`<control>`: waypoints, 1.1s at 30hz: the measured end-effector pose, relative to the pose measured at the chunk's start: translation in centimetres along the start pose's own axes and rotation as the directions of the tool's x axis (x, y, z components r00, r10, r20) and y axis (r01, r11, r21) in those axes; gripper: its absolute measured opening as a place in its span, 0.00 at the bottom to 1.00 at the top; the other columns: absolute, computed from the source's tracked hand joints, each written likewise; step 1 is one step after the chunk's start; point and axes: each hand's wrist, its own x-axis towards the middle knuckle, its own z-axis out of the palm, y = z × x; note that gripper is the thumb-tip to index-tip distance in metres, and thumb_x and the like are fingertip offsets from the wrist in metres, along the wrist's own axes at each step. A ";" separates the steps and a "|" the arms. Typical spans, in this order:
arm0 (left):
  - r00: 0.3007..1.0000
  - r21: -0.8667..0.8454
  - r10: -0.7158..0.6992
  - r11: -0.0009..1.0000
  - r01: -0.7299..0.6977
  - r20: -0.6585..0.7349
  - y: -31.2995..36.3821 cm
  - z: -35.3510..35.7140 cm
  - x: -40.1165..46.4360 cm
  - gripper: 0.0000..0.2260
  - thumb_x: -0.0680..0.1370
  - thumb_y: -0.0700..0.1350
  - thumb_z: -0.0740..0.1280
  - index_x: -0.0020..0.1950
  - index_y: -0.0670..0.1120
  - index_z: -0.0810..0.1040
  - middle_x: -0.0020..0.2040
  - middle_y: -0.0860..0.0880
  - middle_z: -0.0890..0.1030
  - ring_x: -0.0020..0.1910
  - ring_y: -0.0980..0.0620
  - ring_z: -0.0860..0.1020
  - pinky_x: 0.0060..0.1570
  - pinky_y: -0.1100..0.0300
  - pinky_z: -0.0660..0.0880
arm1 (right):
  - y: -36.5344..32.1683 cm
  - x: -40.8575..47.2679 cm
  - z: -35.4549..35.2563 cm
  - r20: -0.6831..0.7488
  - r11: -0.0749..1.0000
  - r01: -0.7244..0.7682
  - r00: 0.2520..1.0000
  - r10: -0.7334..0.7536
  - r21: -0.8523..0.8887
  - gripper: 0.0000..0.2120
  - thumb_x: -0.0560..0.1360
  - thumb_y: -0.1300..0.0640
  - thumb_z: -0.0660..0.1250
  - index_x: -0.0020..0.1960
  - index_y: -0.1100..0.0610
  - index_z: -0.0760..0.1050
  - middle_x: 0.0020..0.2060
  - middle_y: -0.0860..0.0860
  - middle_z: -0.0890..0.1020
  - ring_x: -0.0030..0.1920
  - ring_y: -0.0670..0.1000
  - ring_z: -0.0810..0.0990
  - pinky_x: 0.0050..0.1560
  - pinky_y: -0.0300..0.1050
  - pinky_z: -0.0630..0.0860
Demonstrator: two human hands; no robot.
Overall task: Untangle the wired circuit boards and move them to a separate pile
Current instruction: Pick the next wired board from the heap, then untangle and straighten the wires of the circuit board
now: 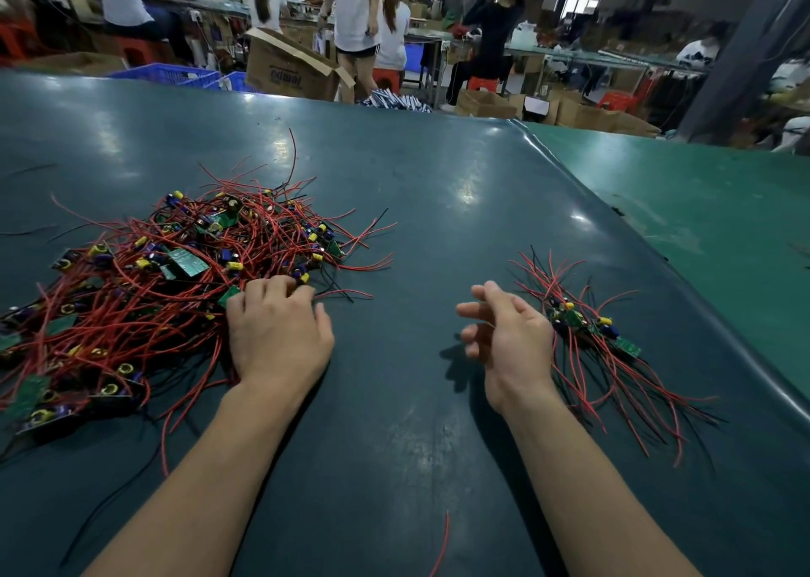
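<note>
Red-wired tangled pile [175,278] under left hand [276,331]; cardboard box [289,67] beyond.

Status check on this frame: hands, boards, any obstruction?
Left hand fingers curled into edge of tangled pile. Right hand open, empty, beside small sorted pile. Gap between piles unobstructed; stray red wire lies near table edge.

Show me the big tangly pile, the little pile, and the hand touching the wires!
big tangled pile [175,278]: head view, on the red wires mid-heap.
small sorted pile [583,326]: head view, on its green boards.
left hand [276,335]: head view, on the back of the hand.
</note>
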 end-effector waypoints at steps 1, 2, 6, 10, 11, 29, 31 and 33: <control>1.000 0.035 0.017 0.999 -0.018 0.024 0.0 0.2 0.0 0.13 0.79 0.52 0.61 0.59 0.51 0.81 0.60 0.51 0.79 0.62 0.46 0.70 0.58 0.50 0.60 | 0.2 -0.1 0.2 0.017 0.998 0.036 0.999 -0.035 -0.042 0.05 0.79 0.58 0.65 0.46 0.58 0.76 0.30 0.51 0.83 0.20 0.47 0.72 0.19 0.35 0.64; 0.999 0.050 0.027 0.998 -0.029 0.040 0.0 0.2 0.1 0.14 0.80 0.53 0.60 0.58 0.52 0.81 0.59 0.52 0.79 0.62 0.47 0.70 0.58 0.50 0.59 | 0.4 -0.2 0.3 0.036 0.995 0.068 0.997 -0.066 -0.076 0.03 0.79 0.58 0.66 0.47 0.57 0.76 0.31 0.50 0.83 0.20 0.47 0.73 0.18 0.35 0.63; 1.000 0.003 -0.017 1.000 0.017 0.012 0.1 -0.2 0.4 0.11 0.78 0.51 0.66 0.57 0.50 0.80 0.53 0.49 0.82 0.58 0.44 0.73 0.54 0.50 0.57 | 0.8 -0.5 0.4 0.086 0.981 0.119 0.991 -0.107 -0.156 0.02 0.79 0.59 0.66 0.49 0.56 0.77 0.32 0.48 0.83 0.21 0.47 0.73 0.19 0.36 0.63; 0.990 -0.101 -0.031 0.995 0.017 -0.139 0.0 -1.1 0.6 0.06 0.75 0.46 0.70 0.51 0.49 0.83 0.50 0.45 0.81 0.53 0.40 0.74 0.50 0.49 0.63 | 0.8 -0.3 0.4 0.095 0.977 0.124 0.990 -0.108 -0.171 0.02 0.79 0.59 0.66 0.49 0.56 0.77 0.31 0.48 0.83 0.21 0.47 0.73 0.19 0.36 0.63; 0.973 -0.101 -0.065 0.994 0.043 -0.223 -0.1 -1.5 0.6 0.06 0.75 0.46 0.70 0.50 0.48 0.83 0.50 0.44 0.79 0.53 0.39 0.73 0.50 0.48 0.64 | 0.8 -0.3 0.4 0.100 0.976 0.126 0.989 -0.110 -0.176 0.02 0.79 0.59 0.66 0.48 0.56 0.77 0.32 0.48 0.83 0.21 0.47 0.73 0.19 0.37 0.63; 0.928 -0.086 -0.304 0.953 0.292 -0.217 -3.1 -2.1 2.5 0.18 0.74 0.47 0.72 0.62 0.44 0.77 0.57 0.38 0.77 0.58 0.37 0.72 0.57 0.42 0.64 | 0.6 -0.3 0.3 0.151 0.973 0.122 0.984 -0.093 -0.195 0.02 0.79 0.59 0.66 0.49 0.56 0.78 0.32 0.49 0.83 0.22 0.47 0.73 0.20 0.38 0.64; 0.921 -0.155 -0.270 0.960 0.234 -0.282 -3.3 -2.1 2.5 0.15 0.74 0.46 0.72 0.60 0.46 0.79 0.55 0.41 0.78 0.57 0.38 0.73 0.56 0.43 0.64 | 0.7 -0.3 0.2 0.157 0.973 0.124 0.983 -0.093 -0.196 0.03 0.79 0.59 0.66 0.49 0.56 0.78 0.33 0.49 0.83 0.22 0.47 0.73 0.20 0.38 0.65; 0.900 -0.209 -0.207 0.969 0.133 -0.384 -3.3 -2.2 2.3 0.12 0.75 0.44 0.69 0.58 0.47 0.80 0.50 0.43 0.81 0.53 0.39 0.75 0.54 0.45 0.66 | 0.7 -0.3 0.3 0.153 0.972 0.124 0.984 -0.094 -0.200 0.03 0.79 0.58 0.67 0.49 0.56 0.78 0.33 0.49 0.83 0.22 0.47 0.73 0.20 0.38 0.64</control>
